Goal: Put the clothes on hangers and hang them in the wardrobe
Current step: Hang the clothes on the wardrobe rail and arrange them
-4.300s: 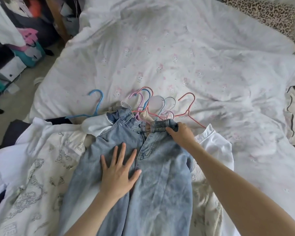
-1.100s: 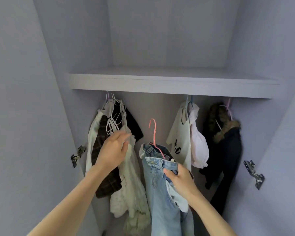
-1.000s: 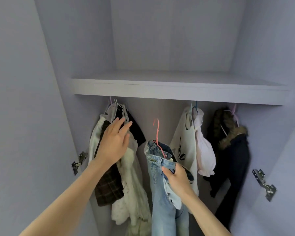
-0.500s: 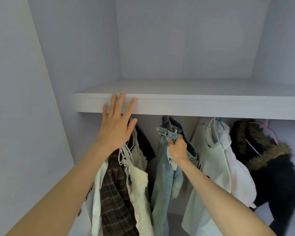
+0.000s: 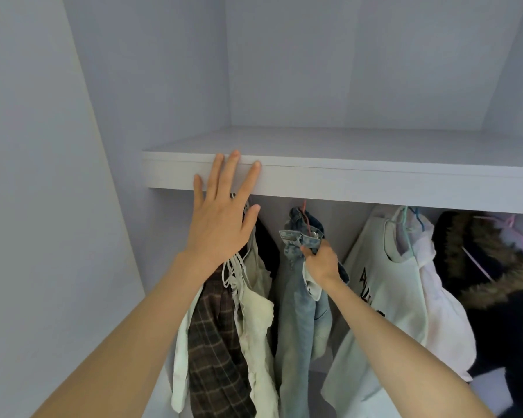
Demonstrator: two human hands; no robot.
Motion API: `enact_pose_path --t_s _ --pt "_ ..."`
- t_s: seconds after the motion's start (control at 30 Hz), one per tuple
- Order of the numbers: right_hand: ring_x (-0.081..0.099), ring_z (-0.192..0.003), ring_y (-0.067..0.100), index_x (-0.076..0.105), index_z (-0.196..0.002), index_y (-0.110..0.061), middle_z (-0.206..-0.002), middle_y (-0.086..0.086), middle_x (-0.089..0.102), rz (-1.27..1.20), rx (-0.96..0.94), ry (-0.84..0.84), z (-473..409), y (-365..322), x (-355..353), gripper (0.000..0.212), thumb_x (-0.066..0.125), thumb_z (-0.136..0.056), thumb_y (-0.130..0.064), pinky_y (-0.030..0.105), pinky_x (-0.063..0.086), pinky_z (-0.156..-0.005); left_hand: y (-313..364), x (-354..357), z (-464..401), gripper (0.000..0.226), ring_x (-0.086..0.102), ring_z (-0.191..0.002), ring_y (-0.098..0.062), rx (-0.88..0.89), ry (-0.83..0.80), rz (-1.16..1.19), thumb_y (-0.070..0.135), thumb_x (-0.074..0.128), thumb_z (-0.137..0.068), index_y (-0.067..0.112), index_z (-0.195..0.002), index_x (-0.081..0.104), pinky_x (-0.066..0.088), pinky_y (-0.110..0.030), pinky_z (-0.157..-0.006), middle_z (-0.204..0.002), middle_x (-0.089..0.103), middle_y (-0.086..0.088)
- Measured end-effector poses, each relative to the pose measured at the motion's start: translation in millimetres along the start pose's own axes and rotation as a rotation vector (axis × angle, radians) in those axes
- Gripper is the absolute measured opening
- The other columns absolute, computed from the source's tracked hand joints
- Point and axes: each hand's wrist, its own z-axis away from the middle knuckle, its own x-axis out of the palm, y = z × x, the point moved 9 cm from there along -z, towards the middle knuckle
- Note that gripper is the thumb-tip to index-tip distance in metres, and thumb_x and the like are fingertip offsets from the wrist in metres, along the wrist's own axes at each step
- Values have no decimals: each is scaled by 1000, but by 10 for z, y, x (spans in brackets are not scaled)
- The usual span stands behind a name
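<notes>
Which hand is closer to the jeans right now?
Right. The right hand grips the jeans at the waistband; the left hand is off to their left, fingers against the shelf edge.

Jeans [image 5: 296, 300] under shelf [image 5: 375, 182], between strappy tops [image 5: 254, 297] at left, printed shirt [image 5: 384, 297] at right.

The jeans [image 5: 299, 297] now hang up under the shelf [image 5: 375, 182], off the bed; the left hand [image 5: 221, 218] has risen to its edge.
</notes>
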Motion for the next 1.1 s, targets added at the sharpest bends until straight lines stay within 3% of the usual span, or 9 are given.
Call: enact_pose_path --t_s 0.23,0.33,0.43,0.57,0.67,0.8,0.93,1.1 --pt "52 -107 35 48 -119 1 -120 21 51 242 -74 -33 162 11 -188 36 54 -92 -22 38 43 -86 19 -23 86 66 0 -142 -33 -15 -45 6 28 48 -93 25 -148 13 10 -57 -110 -156 4 -13" --pt "44 -119 31 39 -135 -4 -130 16 46 413 -247 -15 463 -55 -295 50 51 -93 -28 41 40 -97 30 112 440 69 0 -142 -32 -72 -93 -10 28 51 -92 27 -148 11 3 -54 -110 -156 3 -11" --pt "40 -128 32 36 -139 -4 -139 15 42 517 -472 -9 873 -136 -324 56 49 -94 -35 40 34 -105 85 280 1011 70 2 -141 -32 -151 -174 -37 30 56 -89 26 -147 17 5 -54 -108 -155 11 -11" --pt "25 -140 26 26 -145 -10 -150 11 30 594 -597 -179 1438 -42 -113 73 20 -90 -57 43 19 -115 222 308 1935 62 12 -141 -34 -283 -290 -91 37 49 -90 27 -145 21 16 -58 -107 -153 20 -11" --pt "20 -142 24 22 -147 -14 -152 9 24 616 -660 -353 1994 95 157 83 6 -83 -64 42 13 -115 326 149 2835 60 9 -141 -30 -475 -383 -106 44 28 -89 28 -145 20 19 -56 -107 -153 21 -9" --pt "11 -144 19 10 -149 -19 -156 5 13 621 -796 -611 2973 168 558 100 -19 -71 -74 40 5 -116 523 -364 4034 59 18 -137 -32 -701 -500 -222 45 29 -86 25 -142 30 30 -58 -100 -146 37 -13" --pt "7 -144 15 10 -149 -20 -156 1 13 542 -949 -835 4081 42 829 91 -4 -72 -65 40 -2 -115 728 -1311 5027 58 34 -132 -39 -1024 -467 -315 45 32 -85 19 -135 45 32 -58 -98 -139 45 -16" --pt "8 -144 15 13 -148 -20 -155 0 16 425 -1168 -1049 5429 -88 1023 89 1 -72 -63 33 -10 -111 1408 -2432 6401 56 34 -129 -36 -1404 -409 -471 44 32 -84 17 -127 55 40 -58 -92 -133 52 -15"
